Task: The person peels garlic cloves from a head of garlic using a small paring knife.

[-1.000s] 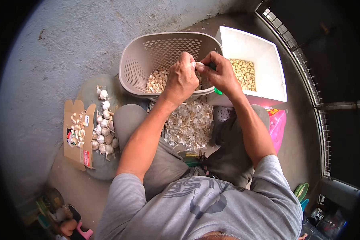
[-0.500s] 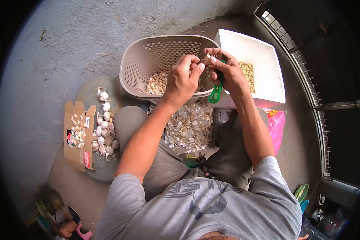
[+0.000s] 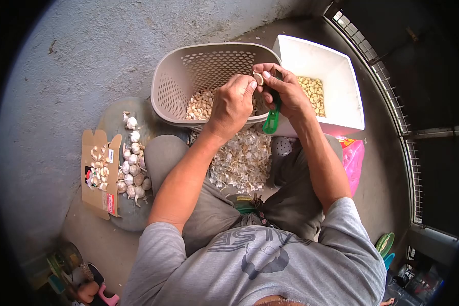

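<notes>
Over the rim of the beige perforated basket (image 3: 163, 109), my two hands meet at a single garlic clove (image 3: 259, 79). My left hand (image 3: 230, 104) is closed, thumb and fingers pinched at the clove's left edge. My right hand (image 3: 286, 91) steadies the clove with thumb and fingertips, while its palm and lower fingers are wrapped round a green utility knife (image 3: 271, 122). The handle points down; I cannot make out the blade. Unpeeled cloves (image 3: 200, 104) lie in the basket below, partly hidden by my left hand. Peeled cloves (image 3: 313, 94) rest in the white foam box (image 3: 341, 92) on the right.
A heap of papery garlic skins (image 3: 242, 160) covers the floor between my legs. Whole garlic bulbs (image 3: 133, 171) and a cardboard piece (image 3: 89, 194) with cloves on it lie at left. A pink bag (image 3: 353, 163) sits by my right knee. A metal grille (image 3: 392, 97) runs along the right.
Both hands have shifted slightly; the right hand has come a little left and down with the clove and knife. The clove has turned, showing a broader pale side.
</notes>
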The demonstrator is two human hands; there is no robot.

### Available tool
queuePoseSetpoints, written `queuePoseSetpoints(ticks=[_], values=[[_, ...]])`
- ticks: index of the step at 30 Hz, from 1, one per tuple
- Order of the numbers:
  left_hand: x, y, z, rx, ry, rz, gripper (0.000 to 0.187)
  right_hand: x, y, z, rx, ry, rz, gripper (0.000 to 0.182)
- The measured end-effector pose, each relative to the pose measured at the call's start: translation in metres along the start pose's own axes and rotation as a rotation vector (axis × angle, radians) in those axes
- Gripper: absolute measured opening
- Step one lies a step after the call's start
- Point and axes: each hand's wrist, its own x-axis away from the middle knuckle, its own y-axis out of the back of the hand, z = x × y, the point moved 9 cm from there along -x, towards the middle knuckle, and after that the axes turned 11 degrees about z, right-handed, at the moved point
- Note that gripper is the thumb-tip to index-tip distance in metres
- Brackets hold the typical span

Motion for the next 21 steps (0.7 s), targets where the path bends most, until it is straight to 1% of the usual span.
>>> queuePoseSetpoints(ticks=[2, 5, 8, 11, 14, 17, 21], values=[[0.001, -0.001, -0.003, -0.071, 0.002, 0.025, 0.008, 0.002, -0.005, 0.002, -0.01, 0.005, -0.022, 0.026], [0.003, 0.001, -0.006, -0.046, -0.01, -0.014, 0.008, 0.0, -0.003, -0.004, -0.076, -0.017, -0.024, 0.026], [0.003, 0.002, -0.006, -0.08, 0.0, 0.004, 0.009, -0.001, -0.002, -0.008, -0.026, -0.031, -0.054, 0.026], [0.004, 0.002, -0.009, -0.193, -0.066, 0.009, 0.01, -0.002, -0.002, -0.009, -0.012, -0.021, -0.06, 0.024], [0.005, -0.002, -0.008, -0.274, -0.064, 0.026, 0.009, -0.003, -0.001, -0.011, 0.013, -0.009, -0.053, 0.025], [0.005, 0.0, -0.011, -0.234, -0.075, 0.017, 0.009, -0.003, 0.0, -0.015, -0.055, -0.007, -0.054, 0.026], [0.004, 0.001, -0.011, -0.188, -0.047, 0.021, 0.008, -0.003, 0.0, -0.015, -0.056, 0.002, -0.076, 0.025]])
